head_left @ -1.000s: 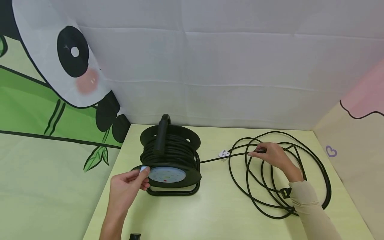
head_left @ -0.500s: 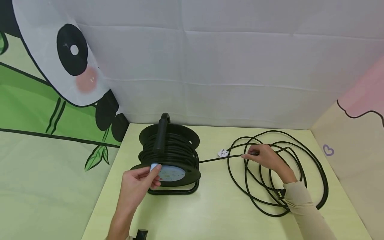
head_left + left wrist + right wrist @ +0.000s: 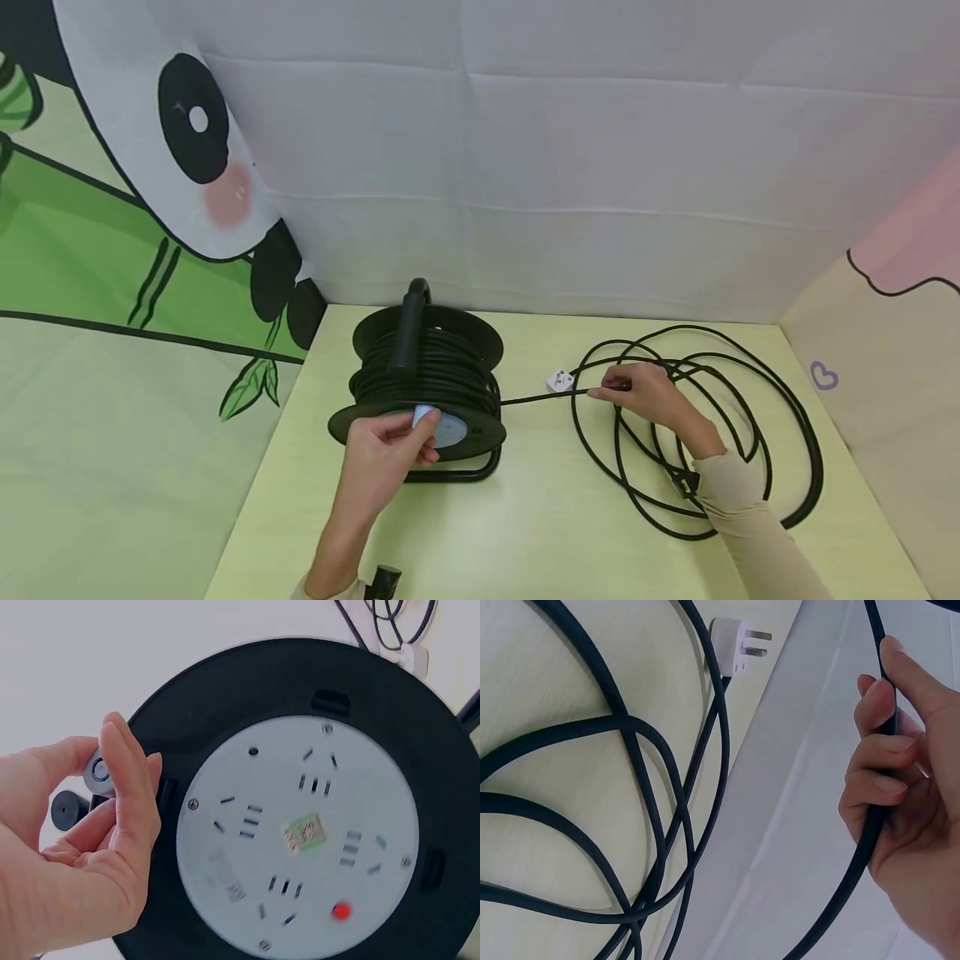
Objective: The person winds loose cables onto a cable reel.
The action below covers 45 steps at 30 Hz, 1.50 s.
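Observation:
A black cable reel (image 3: 427, 371) stands at the left of the table, with black cord wound round its drum. On its front flange my left hand (image 3: 386, 462) pinches the light blue crank knob (image 3: 422, 413) between thumb and fingers. The left wrist view shows the round socket panel (image 3: 300, 787) beside that hand, with a red button (image 3: 342, 910). My right hand (image 3: 651, 396) curls round the black cable (image 3: 847, 881), which runs from the reel through its fingers. Thumb and forefinger lie along the cable in the right wrist view.
Loose loops of cable (image 3: 813, 467) lie on the right of the table (image 3: 555, 517). A white plug (image 3: 559, 382) rests at their left side. The reel's carrying handle (image 3: 407, 342) sticks up above the drum. A white cloth wall (image 3: 562, 208) stands behind the table.
My left hand has carried the knob rightward across the reel's front face. The right hand has shifted left, closer to the reel, with the cable in its grip.

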### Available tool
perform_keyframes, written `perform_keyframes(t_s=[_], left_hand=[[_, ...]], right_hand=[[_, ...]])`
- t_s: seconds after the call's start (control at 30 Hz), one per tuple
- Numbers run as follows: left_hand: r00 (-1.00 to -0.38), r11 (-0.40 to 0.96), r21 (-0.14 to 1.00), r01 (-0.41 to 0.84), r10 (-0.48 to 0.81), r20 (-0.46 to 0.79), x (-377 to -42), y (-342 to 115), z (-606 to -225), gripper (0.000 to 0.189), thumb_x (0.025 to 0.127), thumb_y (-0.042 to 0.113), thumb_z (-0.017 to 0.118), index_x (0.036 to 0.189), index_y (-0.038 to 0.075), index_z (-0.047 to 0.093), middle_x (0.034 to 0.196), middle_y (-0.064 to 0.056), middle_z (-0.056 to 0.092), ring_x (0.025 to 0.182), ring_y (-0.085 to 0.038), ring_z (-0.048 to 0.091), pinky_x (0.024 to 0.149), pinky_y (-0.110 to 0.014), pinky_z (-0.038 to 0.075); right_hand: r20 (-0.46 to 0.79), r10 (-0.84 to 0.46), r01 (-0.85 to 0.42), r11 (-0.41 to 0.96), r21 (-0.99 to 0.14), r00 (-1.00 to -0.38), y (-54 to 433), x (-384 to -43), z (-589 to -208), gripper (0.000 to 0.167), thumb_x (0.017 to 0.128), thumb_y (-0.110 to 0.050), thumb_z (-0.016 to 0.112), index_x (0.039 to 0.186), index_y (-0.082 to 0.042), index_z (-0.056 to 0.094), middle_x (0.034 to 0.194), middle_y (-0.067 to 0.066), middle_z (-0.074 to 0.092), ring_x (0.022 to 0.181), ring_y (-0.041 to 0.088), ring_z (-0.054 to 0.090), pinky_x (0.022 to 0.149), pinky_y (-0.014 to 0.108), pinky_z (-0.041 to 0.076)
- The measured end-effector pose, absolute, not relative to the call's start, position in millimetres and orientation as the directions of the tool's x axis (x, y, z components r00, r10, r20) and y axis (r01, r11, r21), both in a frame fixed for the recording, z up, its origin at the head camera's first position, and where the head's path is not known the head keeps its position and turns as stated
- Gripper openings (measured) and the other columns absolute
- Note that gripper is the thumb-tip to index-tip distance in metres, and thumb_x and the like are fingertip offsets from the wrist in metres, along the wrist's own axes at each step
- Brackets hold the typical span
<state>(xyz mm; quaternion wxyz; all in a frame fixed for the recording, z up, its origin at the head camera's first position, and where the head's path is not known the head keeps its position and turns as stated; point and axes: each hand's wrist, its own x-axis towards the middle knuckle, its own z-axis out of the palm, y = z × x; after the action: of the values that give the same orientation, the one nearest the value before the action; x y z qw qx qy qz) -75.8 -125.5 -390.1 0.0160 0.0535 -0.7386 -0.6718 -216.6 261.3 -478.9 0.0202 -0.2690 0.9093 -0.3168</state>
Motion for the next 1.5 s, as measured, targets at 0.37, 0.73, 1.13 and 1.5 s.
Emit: perform_keyframes(t_s=[0.37, 0.73, 1.13, 1.5], left_hand=[[-0.996, -0.004, 0.996, -0.09, -0.013, -0.09, -80.3, -96.5, -405.9, 0.026, 0.095, 0.012, 0.076, 0.081, -0.01, 0.073, 0.07, -0.017, 0.068, 0.056, -0.019, 0.069, 0.057, -0.029, 0.062], [-0.994, -0.026, 0.994, -0.108, 0.024, -0.108, -83.3, -86.0, -416.9, 0.033, 0.095, 0.016, 0.076, 0.085, -0.015, 0.072, 0.073, -0.02, 0.068, 0.058, -0.017, 0.068, 0.059, -0.029, 0.062], [-0.983, -0.006, 0.984, -0.178, 0.057, -0.177, -86.3, -65.4, -445.0, 0.03, 0.094, 0.016, 0.077, 0.08, -0.009, 0.073, 0.069, -0.01, 0.068, 0.057, -0.013, 0.068, 0.059, -0.027, 0.062], [-0.98, 0.025, 0.982, -0.188, 0.066, -0.189, -86.6, -57.6, -469.4, 0.027, 0.096, 0.015, 0.075, 0.084, -0.009, 0.074, 0.07, -0.008, 0.07, 0.058, -0.014, 0.069, 0.061, -0.027, 0.062]], right_hand=[[0.077, -0.501, -0.454, 0.695, -0.558, -0.862, 253.8, -212.1, -480.3, 0.028, 0.095, -0.04, 0.075, 0.075, -0.022, 0.069, 0.062, -0.012, 0.053, 0.055, 0.004, 0.041, 0.054, 0.023, 0.037], [0.117, -0.485, -0.468, 0.708, -0.529, -0.867, 255.7, -210.3, -472.8, 0.029, 0.092, -0.039, 0.078, 0.071, -0.022, 0.067, 0.059, -0.013, 0.051, 0.053, 0.004, 0.04, 0.053, 0.023, 0.036], [0.114, -0.451, -0.433, 0.71, -0.555, -0.885, 276.8, -204.4, -472.1, 0.029, 0.09, -0.041, 0.08, 0.068, -0.026, 0.068, 0.059, -0.012, 0.057, 0.051, 0.004, 0.039, 0.053, 0.022, 0.035], [0.114, -0.386, -0.383, 0.75, -0.539, -0.916, 313.1, -204.0, -474.3, 0.032, 0.091, -0.04, 0.079, 0.067, -0.024, 0.066, 0.057, -0.013, 0.047, 0.052, 0.005, 0.037, 0.055, 0.024, 0.034]])
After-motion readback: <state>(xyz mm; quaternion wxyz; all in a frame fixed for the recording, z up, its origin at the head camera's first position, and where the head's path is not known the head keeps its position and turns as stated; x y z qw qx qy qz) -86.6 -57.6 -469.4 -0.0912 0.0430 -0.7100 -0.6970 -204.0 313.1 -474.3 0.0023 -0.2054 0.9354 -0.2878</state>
